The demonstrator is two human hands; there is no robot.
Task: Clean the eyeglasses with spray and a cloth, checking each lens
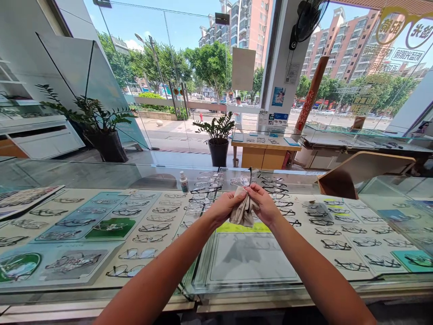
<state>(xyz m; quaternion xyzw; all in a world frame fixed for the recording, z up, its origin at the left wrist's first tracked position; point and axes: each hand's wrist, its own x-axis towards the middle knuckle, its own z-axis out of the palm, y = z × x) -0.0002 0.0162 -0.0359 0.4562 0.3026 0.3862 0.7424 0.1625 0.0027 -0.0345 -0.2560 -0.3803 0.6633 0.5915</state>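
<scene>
Both hands meet over the glass counter, pinching a beige cleaning cloth [242,216] that hangs below the fingers. My left hand [227,206] is closed on the cloth's left side. On its right side, my right hand [264,205] is closed too, fingers pressed together. A dark, thin temple of a pair of eyeglasses [250,174] sticks up just above the fingertips. The cloth and fingers hide most of this pair, so which fingers grip the frame is unclear.
Rows of eyeglasses [149,238] lie inside the glass display counter [203,282] on both sides. A small white spray bottle [183,182] stands on the counter, left of my hands. Beyond are a potted plant [218,151] and a wooden-edged board [368,169].
</scene>
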